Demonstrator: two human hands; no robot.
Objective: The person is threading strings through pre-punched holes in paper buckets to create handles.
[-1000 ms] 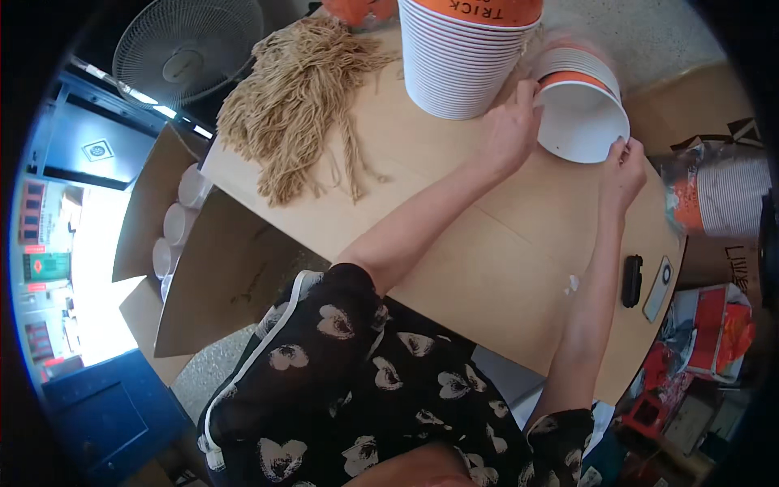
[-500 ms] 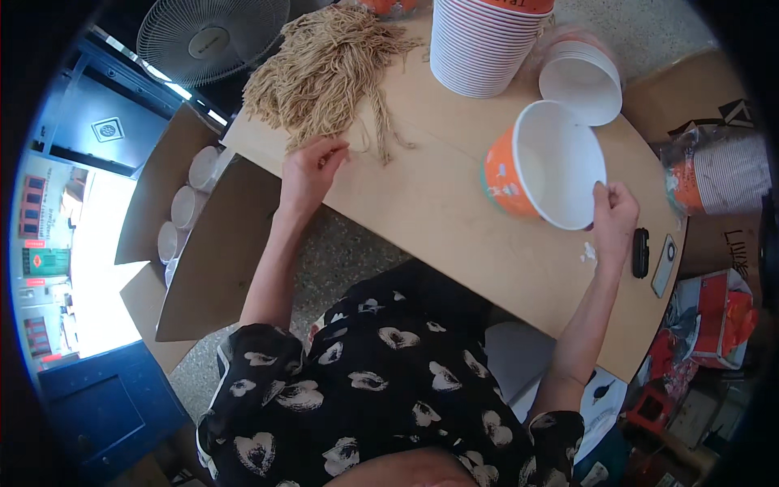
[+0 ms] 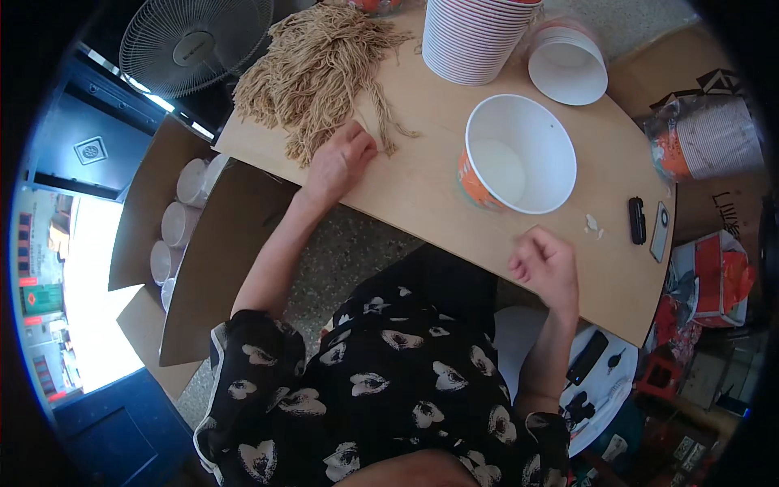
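Note:
My left hand [image 3: 342,162] is closed at the near edge of a heap of tan, string-like strands [image 3: 320,73]; whatever its fingers hold, if anything, is hidden. A few loose strands trail along the table just beyond it. A large paper tub [image 3: 523,150], white inside and orange outside, stands on the table with its mouth tipped toward me. Short of the tub's near rim, apart from it, my right hand [image 3: 548,264] hovers over the table's front edge. Its fingers are curled in and nothing shows in them.
A tall stack of tubs [image 3: 471,40] and some white bowls [image 3: 568,69] stand at the table's back. Right lie a black object [image 3: 637,221], a phone-like slab [image 3: 660,231] and white scraps [image 3: 591,222]. An open carton [image 3: 219,268] holds plastic containers; a fan [image 3: 195,49] stands behind.
My right hand has let go of the tub's rim and moved left and toward me. The tub now sits farther left, its mouth facing more upward. My left hand has shifted right, fingers still closed.

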